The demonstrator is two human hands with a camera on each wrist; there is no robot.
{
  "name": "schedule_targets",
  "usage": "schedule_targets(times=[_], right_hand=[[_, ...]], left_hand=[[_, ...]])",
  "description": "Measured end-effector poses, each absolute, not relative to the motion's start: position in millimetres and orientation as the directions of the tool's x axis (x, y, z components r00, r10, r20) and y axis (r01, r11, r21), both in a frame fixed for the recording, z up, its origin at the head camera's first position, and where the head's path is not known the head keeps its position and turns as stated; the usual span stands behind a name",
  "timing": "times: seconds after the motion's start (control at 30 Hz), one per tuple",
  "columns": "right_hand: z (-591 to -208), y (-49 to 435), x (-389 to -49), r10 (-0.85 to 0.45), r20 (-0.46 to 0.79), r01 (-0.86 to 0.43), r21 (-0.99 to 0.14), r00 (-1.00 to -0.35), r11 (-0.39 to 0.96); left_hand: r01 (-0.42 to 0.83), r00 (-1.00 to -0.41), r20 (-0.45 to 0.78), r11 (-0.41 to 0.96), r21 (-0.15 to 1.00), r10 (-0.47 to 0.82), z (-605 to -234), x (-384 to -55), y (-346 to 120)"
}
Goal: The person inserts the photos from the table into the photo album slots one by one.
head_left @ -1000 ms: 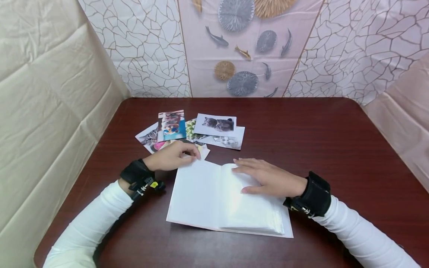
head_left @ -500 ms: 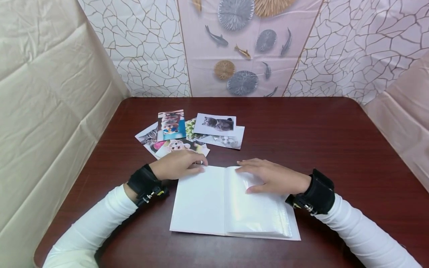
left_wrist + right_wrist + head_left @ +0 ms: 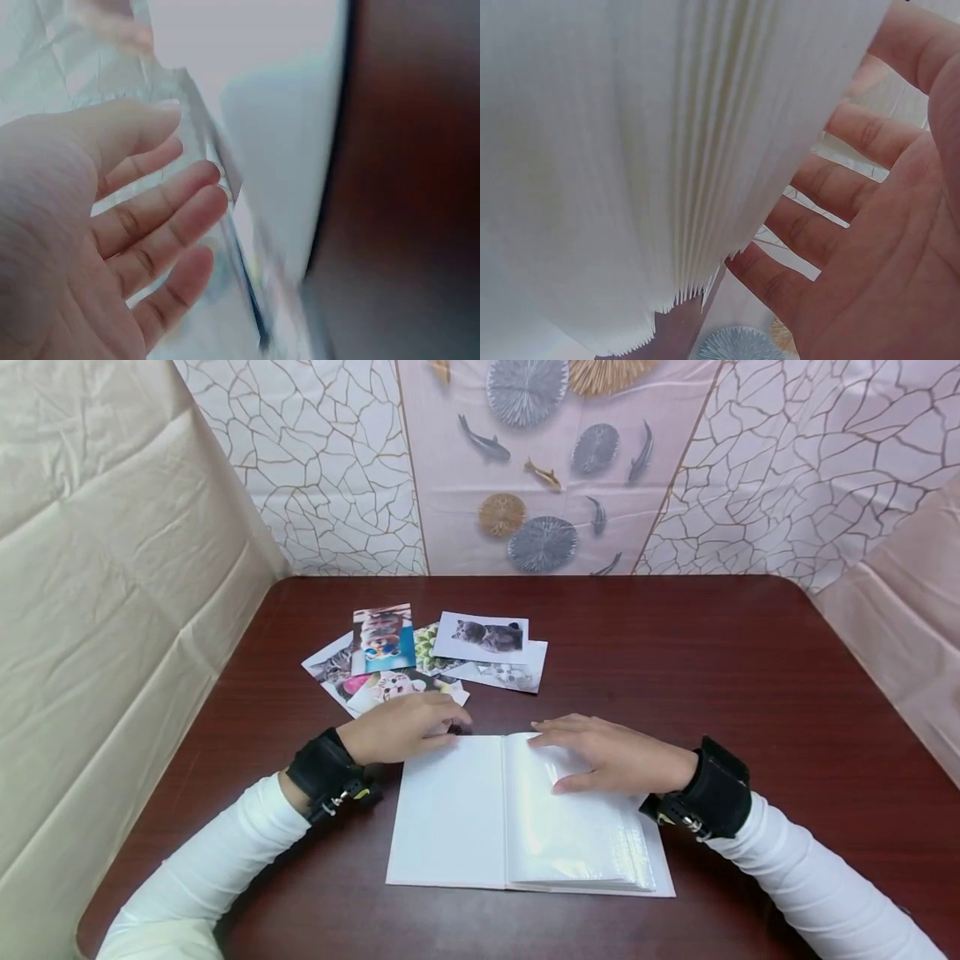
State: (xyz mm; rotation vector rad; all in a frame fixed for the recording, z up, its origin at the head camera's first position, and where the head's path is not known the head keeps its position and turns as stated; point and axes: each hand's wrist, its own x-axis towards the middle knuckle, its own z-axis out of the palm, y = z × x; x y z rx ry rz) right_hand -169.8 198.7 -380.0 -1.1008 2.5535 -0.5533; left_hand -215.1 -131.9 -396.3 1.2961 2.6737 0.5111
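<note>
The left hand (image 3: 405, 727) is held kinda loose by the far left edge of the album (image 3: 447, 827), the right hand (image 3: 611, 756) is laid fingers-spread over its pages (image 3: 577, 835), nothing gripped by either.

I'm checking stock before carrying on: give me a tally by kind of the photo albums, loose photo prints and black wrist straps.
Photo album: 1
Loose photo prints: at least 6; they overlap, so more may be hidden
Black wrist straps: 2
Total: at least 9
</note>
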Motion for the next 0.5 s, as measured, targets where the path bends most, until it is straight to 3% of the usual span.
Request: schedule_targets(times=[0.3,0.5], right_hand=[[-381,200,-170,-0.747,-0.109,-0.629,-0.469,-0.655,0.620],[-382,200,-170,-0.757,-0.090,-0.646,-0.462,-0.648,0.608]], left_hand=[[0.581,-0.799,-0.001,0.773,0.254,0.601,-386,-247,-174],[0.461,-0.879,-0.049,0.872,0.163,0.474,-387,-257,-192]])
